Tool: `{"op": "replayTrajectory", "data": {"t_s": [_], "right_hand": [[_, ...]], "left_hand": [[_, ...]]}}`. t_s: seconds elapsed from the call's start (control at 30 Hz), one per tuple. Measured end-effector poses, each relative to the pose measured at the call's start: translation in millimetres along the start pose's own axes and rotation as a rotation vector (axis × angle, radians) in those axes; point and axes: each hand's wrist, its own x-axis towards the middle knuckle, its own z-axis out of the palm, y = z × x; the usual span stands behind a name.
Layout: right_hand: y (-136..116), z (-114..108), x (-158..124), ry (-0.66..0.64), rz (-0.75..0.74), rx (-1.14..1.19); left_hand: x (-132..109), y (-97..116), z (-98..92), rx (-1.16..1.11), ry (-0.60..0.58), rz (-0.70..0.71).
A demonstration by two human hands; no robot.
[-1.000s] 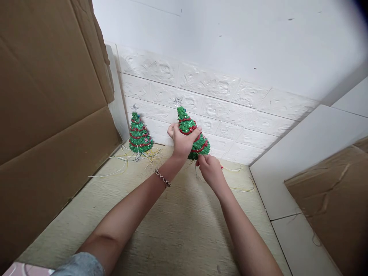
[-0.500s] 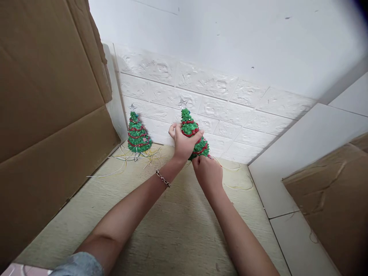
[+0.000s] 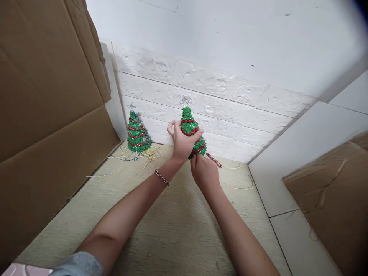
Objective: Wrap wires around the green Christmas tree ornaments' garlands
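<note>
A small green Christmas tree point(image 3: 188, 128) with red garlands and a clear star on top leans slightly in my left hand point(image 3: 183, 143). The thumb lies across its front and the other fingers are around its left side. My right hand point(image 3: 204, 170) is closed at the tree's base, knuckles up; whatever its fingers pinch there is hidden. A narrow red-and-white printed stick point(image 3: 214, 160) lies just right of the base. To the left, a similar small Christmas tree point(image 3: 138, 134) stands upright on spread wires.
White and yellow wires point(image 3: 152, 153) spread over the pale table point(image 3: 172, 222) under the left tree, and more wires point(image 3: 241, 187) lie at the right. Cardboard point(image 3: 51, 126) walls off the left side, another cardboard piece point(image 3: 330, 188) the right. A white brick-pattern wall point(image 3: 224, 103) stands behind.
My right hand has shifted slightly left at the tree's base, and the tree's lower part has swung left with it. More of the red-and-white stick shows now.
</note>
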Motion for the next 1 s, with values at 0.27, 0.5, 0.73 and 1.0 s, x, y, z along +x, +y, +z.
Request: {"op": "replayTrajectory", "data": {"t_s": [0.27,0.5,0.73,1.0], "right_hand": [[2,3,-2,0.084,0.032,0.236],[8,16,3,0.344,-0.136,0.191],[11,14,1,0.404,-0.17,0.008],[13,13,2,0.351,-0.18,-0.021]], "left_hand": [[8,1,-3.4,-0.016,0.038,-0.038],[16,-3,-5.9,-0.038,0.093,-0.093],[11,0,-5.2,-0.042,0.087,-0.085],[4,0,-1.4,-0.068,0.052,-0.052]]}}
